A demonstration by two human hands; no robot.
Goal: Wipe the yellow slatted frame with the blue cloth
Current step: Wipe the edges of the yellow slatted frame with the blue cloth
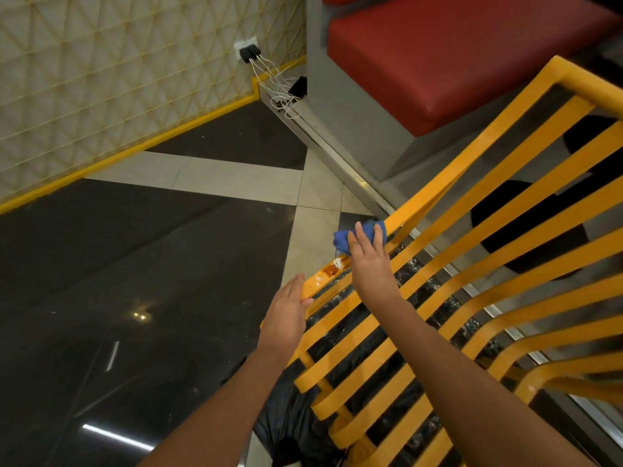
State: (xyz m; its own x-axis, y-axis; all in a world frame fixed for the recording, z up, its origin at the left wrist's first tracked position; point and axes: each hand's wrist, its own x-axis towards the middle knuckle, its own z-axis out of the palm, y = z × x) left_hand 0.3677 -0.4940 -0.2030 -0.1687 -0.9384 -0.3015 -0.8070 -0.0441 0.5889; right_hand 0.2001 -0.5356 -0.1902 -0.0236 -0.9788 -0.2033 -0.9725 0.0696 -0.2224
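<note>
two bare forearms reach in from the bottom edge, the nearest things to the camera, both pointing toward about 1 o'clock. left hand lies flat with fingers stretched out and together, palm down on the outer rail of the yellow slatted frame, its thumb hooked over the rail's inner side; it presses there rather than gripping anything. right hand sits just beyond it, toward 1 o'clock along the same rail, fingers curled down over the blue cloth and holding it bunched against the rail.

the cloth is a crumpled wad right on the rail, showing at 11 o'clock and 1 o'clock of the right hand's fingers. between the two hands the rail shows a wet, shiny patch with white specks.

the frame fills the picture from 6 o'clock up to 2 o'clock, its long curved slats running side by side with dark gaps between them. through the gaps show a dark speckled floor and some black round shapes. the floor is glossy dark tile crossed by pale bands, with lights reflected in it.

at 1 o'clock stands a red padded seat on a grey base. at 11 o'clock a pale patterned wall with a yellow skirting carries a socket with black plugs, and white cables trail down to the floor at 12 o'clock.
</note>
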